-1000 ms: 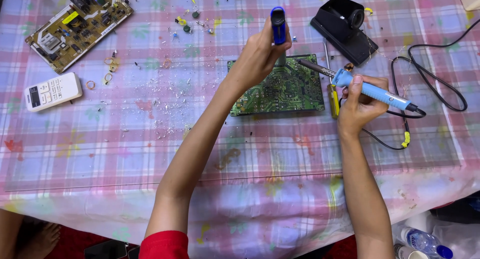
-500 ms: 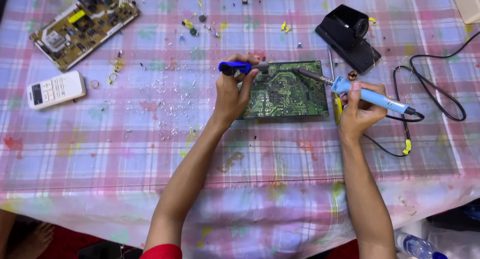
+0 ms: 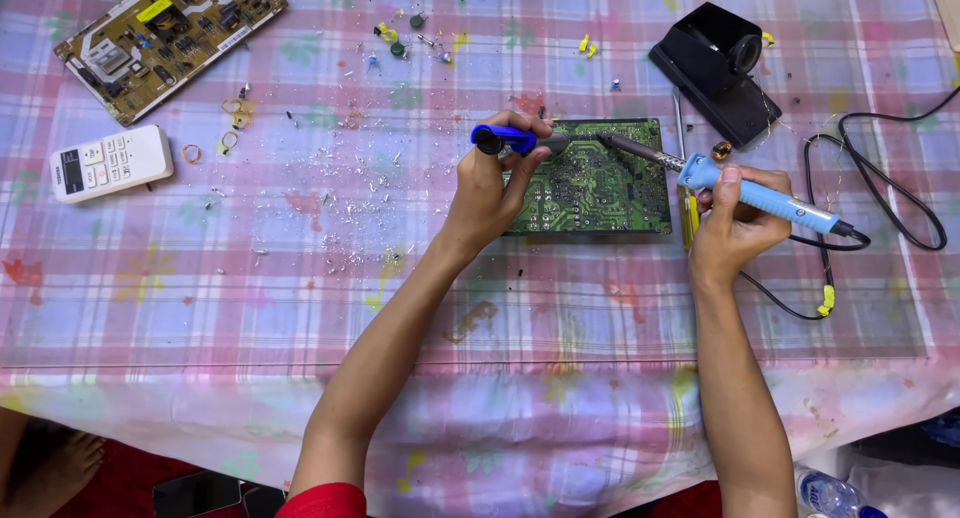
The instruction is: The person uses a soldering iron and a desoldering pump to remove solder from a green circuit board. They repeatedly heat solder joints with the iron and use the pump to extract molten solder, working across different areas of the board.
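1. Nearest the camera, both bare forearms reach up over the edge of the surface [image 3: 300, 308], which is covered by a pink and lilac checked cloth speckled with small metal scraps.

2. The left hand [image 3: 490, 193] is clamped around a dark blue desoldering pump [image 3: 505, 138], held roughly level, its nozzle end lying over the upper left part of the green circuit board [image 3: 590, 193]. The heel of this hand rests at the board's left edge.

3. The right hand [image 3: 735, 228] is closed in a pen-like grip on a light blue soldering iron [image 3: 760, 193]. Its dark metal tip [image 3: 625, 146] slants down to the left and appears to meet the board near the top edge, close to the pump nozzle.

4. To do this well, I judge the tip should sit steady on a single joint, with the nozzle brought just beside it and kept near upright, and both wrists braced on the cloth so neither tool skates across the traces.

5. The board lies flat with its solder side up: dark green, rectangular, crowded with pale traces and silvery points. It sits between the two hands, near the middle of the surface.

6. The iron's black cord [image 3: 880, 213] loops off to the right.

7. Farther back stand a black iron stand [image 3: 720, 68], a white remote control [image 3: 110, 163] and a second, tan circuit board [image 3: 165, 33] at the far left.
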